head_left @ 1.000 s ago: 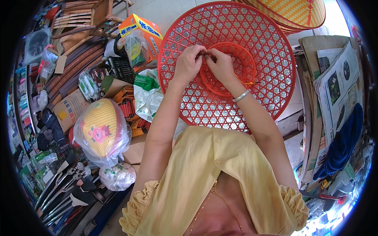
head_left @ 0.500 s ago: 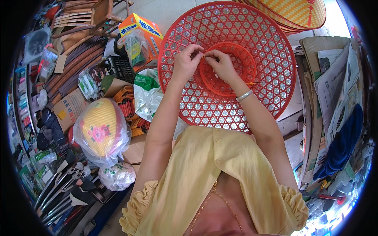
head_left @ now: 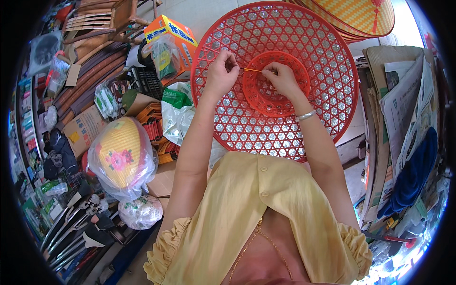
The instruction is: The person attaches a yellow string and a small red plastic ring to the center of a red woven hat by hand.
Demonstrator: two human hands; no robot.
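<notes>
A wide round red hat with an open hexagonal weave and a shiny, clear-looking lining lies in front of me, its inside facing up. At its centre stands a red plastic head ring. A thin yellow-orange cord stretches over the ring's left rim between my hands. My right hand pinches the cord's right end above the ring. Over the left part of the hat, my left hand is closed, thumb against the curled fingers, with a thin strand seeming to run into them; the fingertips partly hide it.
Stacked yellow woven hats lie at the far right. Folded cardboard and newspapers lean on the right. Leftward are an orange box, a white plastic bag, a bagged yellow hat and curved brown slats.
My hands, which met at the ring's left rim, have drawn apart. My right hand moved right and slightly down, and a taut length of cord now shows between them.
</notes>
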